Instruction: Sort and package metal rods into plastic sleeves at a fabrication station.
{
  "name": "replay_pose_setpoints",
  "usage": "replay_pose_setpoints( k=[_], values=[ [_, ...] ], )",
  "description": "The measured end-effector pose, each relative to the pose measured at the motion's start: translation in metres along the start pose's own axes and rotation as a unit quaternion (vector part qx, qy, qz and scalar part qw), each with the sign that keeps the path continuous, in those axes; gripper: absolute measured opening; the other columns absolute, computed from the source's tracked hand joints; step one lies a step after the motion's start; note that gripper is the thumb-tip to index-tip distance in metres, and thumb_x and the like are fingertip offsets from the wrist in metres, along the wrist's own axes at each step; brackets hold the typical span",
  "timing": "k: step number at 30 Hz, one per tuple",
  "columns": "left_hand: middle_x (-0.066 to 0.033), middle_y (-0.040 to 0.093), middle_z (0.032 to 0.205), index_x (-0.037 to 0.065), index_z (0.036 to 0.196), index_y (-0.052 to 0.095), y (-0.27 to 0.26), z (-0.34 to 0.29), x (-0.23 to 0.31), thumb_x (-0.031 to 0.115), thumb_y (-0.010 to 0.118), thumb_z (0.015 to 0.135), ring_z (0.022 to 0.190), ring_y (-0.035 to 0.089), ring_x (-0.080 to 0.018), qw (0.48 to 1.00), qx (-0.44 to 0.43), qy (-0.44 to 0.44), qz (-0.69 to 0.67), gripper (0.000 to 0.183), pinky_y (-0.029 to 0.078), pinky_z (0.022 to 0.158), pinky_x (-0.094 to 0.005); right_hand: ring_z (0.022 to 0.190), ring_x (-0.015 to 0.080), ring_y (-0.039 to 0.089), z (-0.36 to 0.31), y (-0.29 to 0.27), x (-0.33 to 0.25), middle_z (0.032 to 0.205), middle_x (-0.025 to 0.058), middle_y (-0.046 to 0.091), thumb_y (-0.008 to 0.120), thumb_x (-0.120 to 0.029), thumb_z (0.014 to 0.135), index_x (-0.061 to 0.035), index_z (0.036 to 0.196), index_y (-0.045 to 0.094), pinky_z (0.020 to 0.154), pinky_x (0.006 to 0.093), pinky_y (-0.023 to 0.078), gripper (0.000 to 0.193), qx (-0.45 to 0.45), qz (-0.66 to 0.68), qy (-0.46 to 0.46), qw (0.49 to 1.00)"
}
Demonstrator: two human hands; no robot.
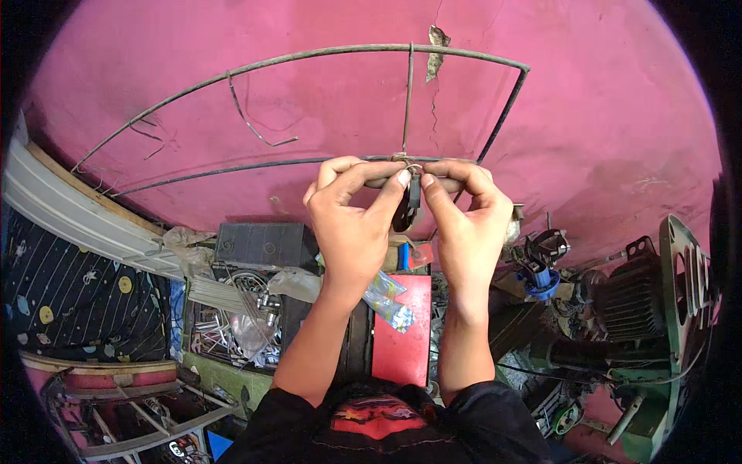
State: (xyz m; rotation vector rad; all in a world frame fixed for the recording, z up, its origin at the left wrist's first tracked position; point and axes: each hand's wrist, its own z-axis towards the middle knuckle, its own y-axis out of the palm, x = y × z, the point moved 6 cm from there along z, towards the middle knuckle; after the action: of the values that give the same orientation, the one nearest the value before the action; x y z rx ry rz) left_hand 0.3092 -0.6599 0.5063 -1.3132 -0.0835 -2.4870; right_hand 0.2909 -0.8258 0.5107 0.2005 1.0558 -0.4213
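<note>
Both my hands are raised in front of the pink wall, their fingertips almost meeting. Thumb and forefinger of my left hand (352, 216) pinch at a small metal ring (414, 166). My right hand (468, 216) pinches at the same ring from the other side. Below the fingertips hangs a dark, flat piece (407, 207), partly hidden by my fingers; its kind I cannot make out. A thin metal rod (408, 100) comes down from the bent metal frame (309, 56) and ends right behind the ring. Whether ring and rod are joined is hidden.
A bent wire hook (246, 117) hangs farther left on the frame. Lower down are a dark grey box (263, 244), a tray of loose metal parts (232, 325), a red panel (400, 348) and a plastic bag (386, 298). At right stands a finned motor (630, 305) beside green machinery.
</note>
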Motion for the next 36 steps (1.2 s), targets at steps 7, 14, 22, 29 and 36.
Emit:
replay_pose_setpoints(
  k=[7, 14, 22, 29, 36],
  values=[
    [-0.0045, 0.077, 0.087, 0.007, 0.098, 0.085, 0.013, 0.004, -0.036, 0.009, 0.085, 0.087, 0.086, 0.070, -0.0171, 0.998, 0.012, 0.018, 0.059, 0.011, 0.052, 0.086, -0.0345, 0.089, 0.0203, 0.068, 0.007, 0.013, 0.041, 0.091, 0.0113, 0.075, 0.078, 0.000, 0.086, 0.0007, 0.099, 0.079, 0.087, 0.0349, 0.052, 0.012, 0.008, -0.012, 0.027, 1.000],
    [-0.0049, 0.079, 0.092, 0.010, 0.103, 0.085, 0.017, -0.006, -0.062, 0.015, 0.084, 0.089, 0.097, 0.067, -0.0194, 0.999, 0.021, -0.014, 0.026, 0.015, 0.047, 0.097, -0.0395, 0.090, 0.0146, 0.066, 0.004, 0.021, 0.063, 0.093, 0.0075, 0.075, 0.074, -0.002, 0.094, 0.0027, 0.106, 0.078, 0.088, 0.0308, 0.052, 0.013, 0.004, -0.029, -0.006, 1.000],
    [-0.0068, 0.078, 0.099, 0.011, 0.106, 0.084, -0.054, -0.099, -0.105, 0.020, 0.079, 0.093, 0.101, 0.067, -0.0280, 0.979, -0.010, -0.020, 0.202, 0.016, 0.046, 0.095, -0.0435, 0.095, 0.0298, 0.066, -0.076, -0.019, 0.108, 0.094, 0.0123, 0.074, 0.075, -0.006, 0.091, -0.0041, 0.102, 0.078, 0.086, 0.0413, 0.051, 0.012, -0.002, -0.142, -0.032, 0.989],
    [-0.0111, 0.080, 0.104, 0.015, 0.108, 0.083, -0.151, -0.340, -0.193, 0.027, 0.080, 0.094, 0.106, 0.071, -0.0344, 0.888, -0.204, -0.240, 0.335, 0.019, 0.047, 0.095, -0.0474, 0.104, 0.0318, 0.064, -0.230, -0.055, 0.187, 0.094, 0.0090, 0.075, 0.073, -0.008, 0.087, -0.0085, 0.094, 0.077, 0.096, 0.0456, 0.042, 0.008, -0.203, -0.278, 0.101, 0.933],
    [-0.0151, 0.082, 0.104, 0.001, 0.113, 0.080, -0.231, -0.455, -0.190, 0.017, 0.079, 0.093, 0.097, 0.078, -0.0283, 0.841, -0.135, -0.463, 0.245, 0.025, 0.057, 0.092, -0.0417, 0.107, 0.0311, 0.065, -0.330, -0.053, 0.219, 0.103, 0.0085, 0.078, 0.075, -0.012, 0.087, -0.0113, 0.098, 0.081, 0.098, 0.0464, 0.039, 0.012, -0.345, -0.254, 0.142, 0.892]
  ],
)
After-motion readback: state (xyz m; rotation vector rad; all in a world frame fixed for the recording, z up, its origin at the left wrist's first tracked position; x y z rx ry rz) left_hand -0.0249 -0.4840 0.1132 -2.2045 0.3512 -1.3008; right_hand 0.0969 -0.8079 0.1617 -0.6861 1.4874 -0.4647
